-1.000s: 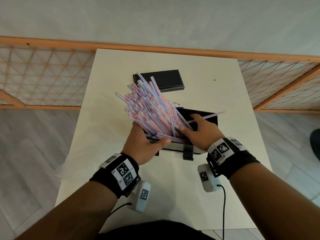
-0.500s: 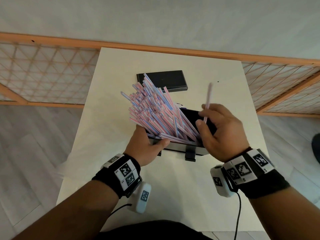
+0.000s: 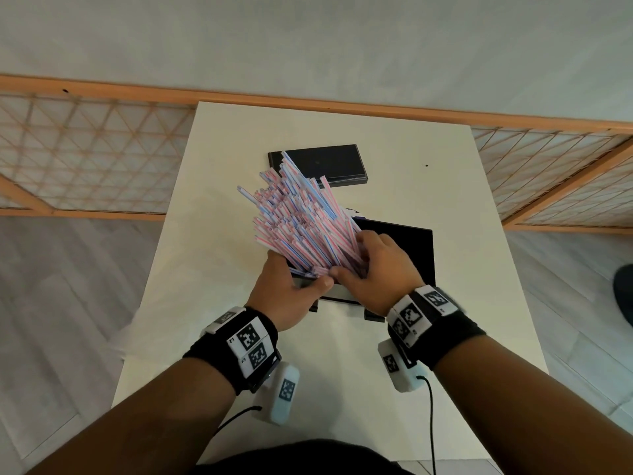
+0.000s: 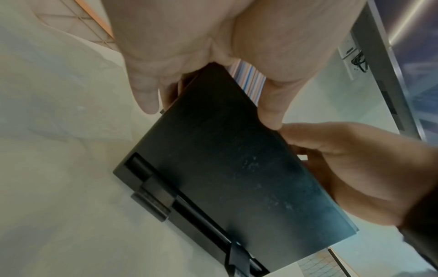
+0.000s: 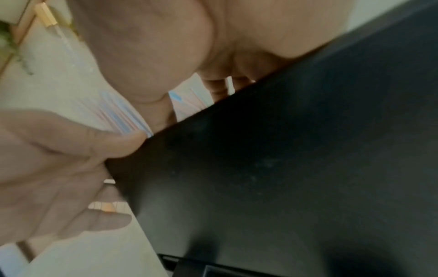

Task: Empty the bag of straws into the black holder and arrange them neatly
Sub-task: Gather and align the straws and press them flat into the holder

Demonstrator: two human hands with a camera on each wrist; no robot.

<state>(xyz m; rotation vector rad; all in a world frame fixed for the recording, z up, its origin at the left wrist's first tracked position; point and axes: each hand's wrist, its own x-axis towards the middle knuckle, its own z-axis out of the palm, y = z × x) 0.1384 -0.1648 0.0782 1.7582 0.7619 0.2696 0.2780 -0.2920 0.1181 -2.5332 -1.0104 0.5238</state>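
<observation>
Head view, centre of frame: my left hand (image 3: 287,296) grips the near left corner of the black rectangular plastic holder (image 3: 404,248), thumb lying along its front edge and fingers hidden behind the wall. My right hand (image 3: 380,269) is curled around the lower part of the bundle of pink, blue and white striped paper straws (image 3: 294,221), thumb meeting the bundle just beside my left thumb. The straws stand in the left part of the holder and fan upward and to the left of the frame, their tips spread unevenly. The holder rests on the cream rectangular bench (image 3: 342,354), slightly right of the frame centre. A flat black rectangular lid (image 3: 322,164) lies on the bench in the upper centre, behind the straw tips and apart from the holder.

Left wrist view: the dark front wall of the holder fills the middle, with striped straws showing above its upper edge between thumb and palm.

Right wrist view: blurred; straws are pressed between my right thumb and fingers above the holder wall.
</observation>
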